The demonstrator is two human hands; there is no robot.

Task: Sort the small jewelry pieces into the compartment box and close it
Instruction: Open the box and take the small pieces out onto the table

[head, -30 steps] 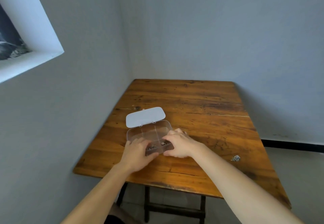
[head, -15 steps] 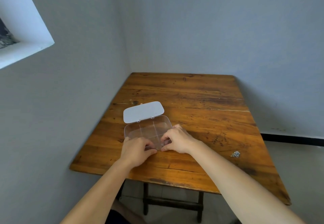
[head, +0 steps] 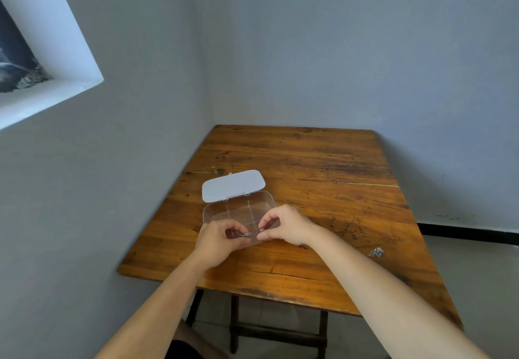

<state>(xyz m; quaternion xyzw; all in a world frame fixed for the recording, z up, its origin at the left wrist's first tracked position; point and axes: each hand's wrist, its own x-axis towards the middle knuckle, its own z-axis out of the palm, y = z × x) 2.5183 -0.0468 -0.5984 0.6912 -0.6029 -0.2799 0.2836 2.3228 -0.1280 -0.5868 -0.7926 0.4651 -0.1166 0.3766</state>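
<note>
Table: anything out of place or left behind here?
A small pile of silvery jewelry pieces lies apart near the table's right edge, away from the compartment box, whose lid is open. Both hands work at the box's near edge.

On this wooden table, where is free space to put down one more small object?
The wooden table is bare behind the open clear plastic box, and right of it up to the small silver jewelry pile. The near left is crowded: the left hand and right hand work there.
</note>
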